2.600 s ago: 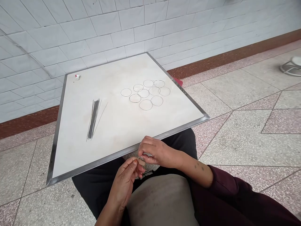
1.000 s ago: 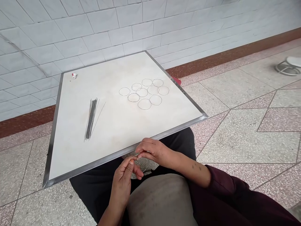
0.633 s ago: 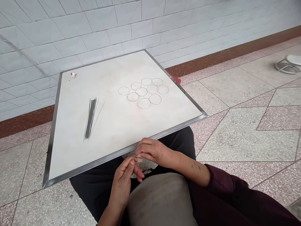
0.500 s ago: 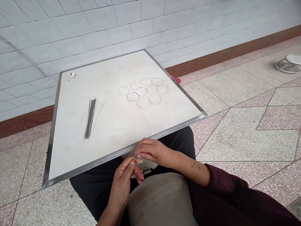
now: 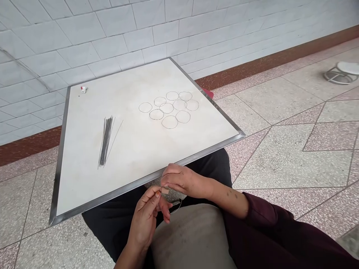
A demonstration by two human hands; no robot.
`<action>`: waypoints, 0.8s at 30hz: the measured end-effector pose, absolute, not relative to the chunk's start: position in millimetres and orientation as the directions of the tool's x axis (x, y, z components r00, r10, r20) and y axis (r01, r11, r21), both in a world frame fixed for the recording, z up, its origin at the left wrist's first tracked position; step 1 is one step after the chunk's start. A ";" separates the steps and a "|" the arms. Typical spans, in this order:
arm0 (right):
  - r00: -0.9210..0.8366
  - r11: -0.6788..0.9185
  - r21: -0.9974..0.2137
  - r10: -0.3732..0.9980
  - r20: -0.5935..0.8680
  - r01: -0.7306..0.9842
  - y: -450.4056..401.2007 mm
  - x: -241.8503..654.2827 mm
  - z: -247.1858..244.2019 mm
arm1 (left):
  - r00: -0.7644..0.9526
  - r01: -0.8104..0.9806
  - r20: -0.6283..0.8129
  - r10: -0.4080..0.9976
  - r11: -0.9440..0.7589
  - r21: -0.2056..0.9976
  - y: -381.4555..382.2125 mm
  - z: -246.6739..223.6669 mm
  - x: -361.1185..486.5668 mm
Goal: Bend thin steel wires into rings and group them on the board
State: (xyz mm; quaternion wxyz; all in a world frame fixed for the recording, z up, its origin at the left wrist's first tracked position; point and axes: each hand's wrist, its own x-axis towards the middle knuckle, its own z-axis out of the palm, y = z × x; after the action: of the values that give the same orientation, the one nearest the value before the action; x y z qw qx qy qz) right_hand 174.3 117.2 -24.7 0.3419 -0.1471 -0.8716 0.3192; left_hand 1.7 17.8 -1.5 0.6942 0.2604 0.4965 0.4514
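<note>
Wire loop pinched between both hands at the board's near edge

Wire (image 5: 175, 203), bent into a loop, sits between the two hands just below the near metal edge of the board (image 5: 117, 192), over the person's lap. The left hand (image 5: 147, 220) has thumb and forefinger pressed together on the wire where its ends meet, with the other fingers curled loosely beneath. The right hand (image 5: 182, 181) pinches the same spot from above, its fingertips touching those of the left, knuckles just beside the board's rim. The loop's lower curve hangs free under the fingers, near the grey cloth (image 5: 193, 239) on the lap.

Beyond the fingers, the board lies tilted across the knees, its metal frame running from the near left corner up to the far right corner. A bundle of straight wires (image 5: 106, 142) lies well up and to the left of the hands, with one strand splayed off to its right. A cluster of finished rings (image 5: 168, 110) rests further out, straight ahead of the fingers and toward the right edge. A small red and white piece (image 5: 83, 89) sits at the far left corner. Bare board surface stretches between the hands and these things. To the right of the hands, tiled floor (image 5: 294, 123) lies open.
</note>
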 end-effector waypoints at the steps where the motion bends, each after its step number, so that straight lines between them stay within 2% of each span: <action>1: -0.727 0.758 -0.651 0.465 0.505 0.033 117.5 174.6 -23.9 | 0.108 -0.372 -0.454 0.884 0.460 0.807 17.9 -2.1 1.1; 8: -0.724 0.740 -0.672 0.470 0.505 0.012 117.9 175.2 -19.0 | 0.170 -0.380 -0.476 0.863 0.503 0.776 17.4 1.3 -1.5; 24: -0.745 0.748 -0.663 0.451 0.491 0.016 118.4 174.7 -21.8 | 0.140 -0.490 -0.510 0.849 0.507 0.709 17.5 -3.2 1.8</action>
State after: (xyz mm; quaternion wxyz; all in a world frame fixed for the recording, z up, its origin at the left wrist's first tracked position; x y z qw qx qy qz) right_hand 174.7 118.4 -21.8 0.3309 -0.1335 -0.8744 0.3288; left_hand 1.8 17.5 -3.2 0.7305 0.1913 0.4691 0.4580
